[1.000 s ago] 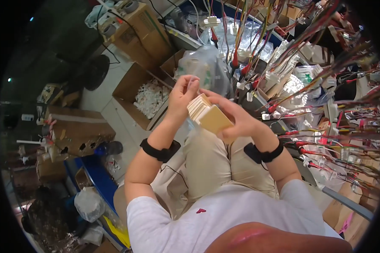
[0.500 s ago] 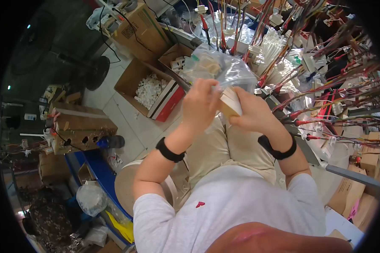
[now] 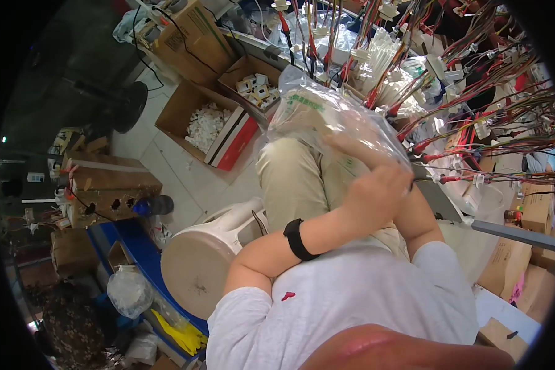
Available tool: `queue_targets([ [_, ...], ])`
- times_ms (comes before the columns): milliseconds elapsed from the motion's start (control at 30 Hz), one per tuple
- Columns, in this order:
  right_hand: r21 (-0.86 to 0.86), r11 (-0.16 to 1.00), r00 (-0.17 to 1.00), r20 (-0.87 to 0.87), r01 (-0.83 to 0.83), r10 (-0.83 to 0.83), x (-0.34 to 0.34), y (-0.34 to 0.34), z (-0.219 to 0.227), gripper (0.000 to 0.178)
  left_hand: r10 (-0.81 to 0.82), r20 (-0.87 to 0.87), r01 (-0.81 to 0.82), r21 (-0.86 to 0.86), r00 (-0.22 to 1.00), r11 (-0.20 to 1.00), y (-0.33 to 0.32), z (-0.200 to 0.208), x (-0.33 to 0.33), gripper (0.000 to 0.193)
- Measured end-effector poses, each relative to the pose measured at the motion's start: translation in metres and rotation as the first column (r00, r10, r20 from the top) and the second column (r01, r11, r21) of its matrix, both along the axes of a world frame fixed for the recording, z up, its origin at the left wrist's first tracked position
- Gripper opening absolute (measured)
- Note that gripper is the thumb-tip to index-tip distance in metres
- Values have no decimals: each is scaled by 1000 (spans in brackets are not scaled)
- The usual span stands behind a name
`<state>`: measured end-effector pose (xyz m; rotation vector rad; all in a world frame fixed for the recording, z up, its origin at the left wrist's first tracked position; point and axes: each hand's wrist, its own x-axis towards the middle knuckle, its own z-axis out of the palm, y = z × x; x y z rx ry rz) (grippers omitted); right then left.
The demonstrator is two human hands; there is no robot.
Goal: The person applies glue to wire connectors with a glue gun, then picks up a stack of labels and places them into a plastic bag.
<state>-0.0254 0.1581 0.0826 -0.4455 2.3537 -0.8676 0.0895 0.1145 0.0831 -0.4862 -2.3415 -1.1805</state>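
A clear plastic bag (image 3: 302, 108) with green print lies over my knees, with pale tan contents showing through its far left part. My left hand (image 3: 379, 194) reaches across to the right, its fingers closed at the near right edge of the bag. My right hand (image 3: 345, 139) is inside the bag, seen blurred through the plastic. Its fingers, and anything they hold, are not clear. The right wrist is partly hidden behind my left hand.
An open carton (image 3: 225, 139) of small white parts and another carton (image 3: 251, 86) of white pieces stand ahead left. Bundled wires (image 3: 413, 92) with white connectors hang at right. A beige stool (image 3: 197, 271) is on my left; a person in dark patterned clothing (image 3: 74, 320) is beyond.
The whitish-tan block in my right hand is no longer visible. My right hand has gone into the bag, and my left hand has moved right to the bag's edge. The bag now spreads over my lap.
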Motion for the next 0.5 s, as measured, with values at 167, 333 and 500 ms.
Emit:
queue_targets([
  [167, -445, 882, 975, -75, 155, -209, 20, 55, -8, 80, -376, -267, 412, 92, 887, 907, -34, 45, 7, 41],
  [333, 143, 989, 978, -200, -28, 56, 64, 88, -20, 92, 342, 124, -338, -53, 932, 940, -153, -75, -119, 42],
  [500, 31, 997, 967, -248, 70, -60, 80, 100, -35, 99, -119, 841, -170, 241, 527, 955, -135, -79, -149, 49],
])
